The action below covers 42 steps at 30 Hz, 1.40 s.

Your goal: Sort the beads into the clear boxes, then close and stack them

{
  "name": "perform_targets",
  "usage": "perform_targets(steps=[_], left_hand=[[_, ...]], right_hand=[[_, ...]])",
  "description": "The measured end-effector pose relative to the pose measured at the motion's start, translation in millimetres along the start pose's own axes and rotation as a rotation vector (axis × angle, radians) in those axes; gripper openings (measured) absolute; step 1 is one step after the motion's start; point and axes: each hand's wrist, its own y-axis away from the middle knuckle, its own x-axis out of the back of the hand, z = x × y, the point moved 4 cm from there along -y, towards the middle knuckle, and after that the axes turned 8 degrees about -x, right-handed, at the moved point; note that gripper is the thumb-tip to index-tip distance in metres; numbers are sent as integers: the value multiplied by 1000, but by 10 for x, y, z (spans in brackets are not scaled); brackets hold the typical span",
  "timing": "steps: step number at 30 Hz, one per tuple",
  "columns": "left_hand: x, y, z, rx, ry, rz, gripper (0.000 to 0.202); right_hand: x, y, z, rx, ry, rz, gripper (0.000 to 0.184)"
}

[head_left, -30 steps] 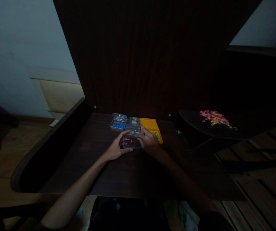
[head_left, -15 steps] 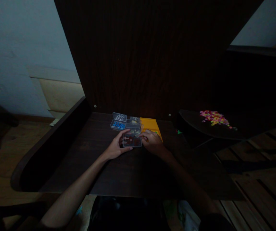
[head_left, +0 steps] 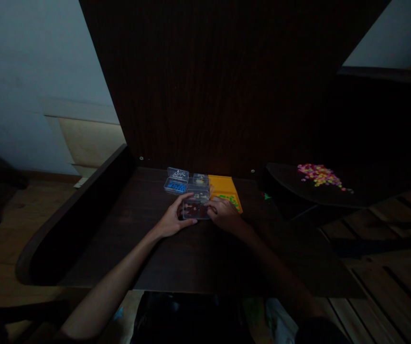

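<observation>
A small clear plastic box with dark red bits inside lies on the dark wooden desk. My left hand grips its left side, fingers curled round the edge. My right hand is pressed against its right side, fingers bent. Behind it stand more clear boxes: one with blue pieces, and two with pale and yellowish pieces. An orange board with green bits lies right of the boxes, partly under my right hand.
A tall dark back panel rises behind the desk, and a raised dark rim runs along its left edge. On a lower dark shelf to the right lies a pile of pink and yellow pieces. Wooden floor lies on both sides.
My right hand slid off the top of the red-bit box to its right side, then drew in against it. My left hand has kept its hold on the left edge.
</observation>
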Motion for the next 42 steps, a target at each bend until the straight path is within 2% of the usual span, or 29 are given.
perform_targets(steps=[13, 19, 23, 27, 30, 33, 35, 38, 42], left_hand=[[5, 3, -1, -9, 7, -5, 79], [21, 1, -43, -12, -20, -7, 80], [29, -2, -53, -21, -21, -8, 82], [30, -2, -38, -27, -20, 0, 81], [36, -2, -23, -28, -40, 16, 81], [45, -2, -17, -26, -60, 35, 81], [51, -4, -16, -29, -64, 44, 80], [52, -7, -11, -40, -56, 47, 79], [46, -4, -11, -33, -64, 48, 80]], right_hand=[[47, 5, 30, -42, -37, -50, 34], [-13, 31, 26, 7, -28, -71, 28], [13, 35, 48, 22, -58, -38, 26], [150, 105, 53, 100, -167, 43, 22], [188, 239, -6, 238, -254, -11, 15], [50, 391, -77, 328, -234, -197, 13], [-105, 468, -91, 324, -169, -271, 18], [-333, 535, -61, 249, -111, -266, 30], [-507, 599, -23, 215, -94, -205, 20]])
